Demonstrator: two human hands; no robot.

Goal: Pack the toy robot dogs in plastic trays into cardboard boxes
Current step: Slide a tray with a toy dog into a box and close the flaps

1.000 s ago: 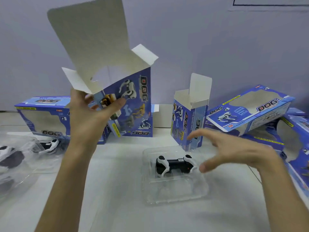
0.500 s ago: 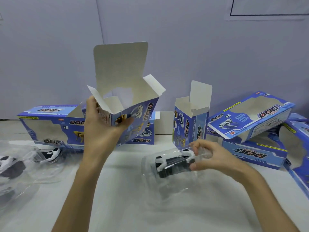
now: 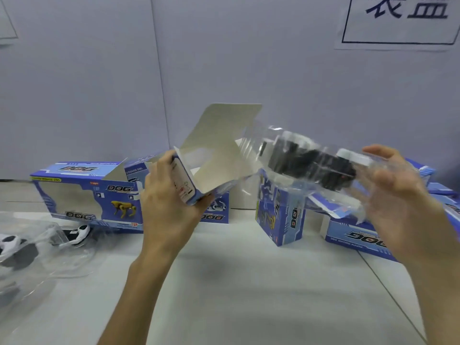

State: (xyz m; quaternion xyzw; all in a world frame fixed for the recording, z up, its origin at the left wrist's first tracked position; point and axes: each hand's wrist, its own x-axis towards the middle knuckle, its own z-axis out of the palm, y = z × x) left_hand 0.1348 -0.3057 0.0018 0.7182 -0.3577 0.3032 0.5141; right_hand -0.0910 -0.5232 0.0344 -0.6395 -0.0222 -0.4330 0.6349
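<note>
Holding an open cardboard box (image 3: pixel 214 155) above the table (image 3: pixel 236 282), the left hand (image 3: pixel 169 205) grips the box's near end, fingers curled around it. The box mouth, with its flap raised, faces right. The right hand (image 3: pixel 398 195) grasps the right end of a clear plastic tray (image 3: pixel 254 145), thumb on top; the fingers are blurred. The tray carries a black-and-white toy dog (image 3: pixel 313 163) and is tilted, its left end at the box mouth. Whether it has entered cannot be determined. Behind, a windowed box (image 3: pixel 84 195) lies flat at left and an upright box (image 3: pixel 281 215) stands at centre. Spare trays (image 3: pixel 74 235) lie at far left.
</note>
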